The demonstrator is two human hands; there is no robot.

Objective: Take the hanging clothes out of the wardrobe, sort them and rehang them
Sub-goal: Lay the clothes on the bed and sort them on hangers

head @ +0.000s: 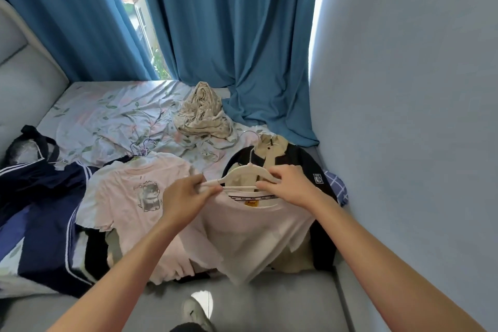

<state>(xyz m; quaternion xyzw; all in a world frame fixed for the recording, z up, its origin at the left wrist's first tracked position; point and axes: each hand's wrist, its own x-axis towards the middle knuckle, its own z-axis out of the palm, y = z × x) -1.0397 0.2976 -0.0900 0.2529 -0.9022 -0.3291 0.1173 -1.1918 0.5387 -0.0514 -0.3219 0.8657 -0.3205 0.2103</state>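
Just below the middle of the frame, both hands work at a white hanger. The left hand pinches the hanger's left tip together with the neckline of a white T-shirt, thumb and fingers curled round both. The right hand curls its fingers over the hanger's right arm, near the collar. The shirt hangs down from the hands toward the lower centre, its collar band printed with small lettering and a yellow label inside the neck.

Under the shirt, at centre right, a black and beige jacket lies on the bed, a metal hook showing at its collar. To the left of the hands lies a pink T-shirt with a cartoon print, on its own hanger. At the far left edge a navy garment with white stripes spreads over the floral sheet. A crumpled beige cloth sits in the upper middle, against the blue curtains. A shoe shows at the bottom centre on the grey floor.
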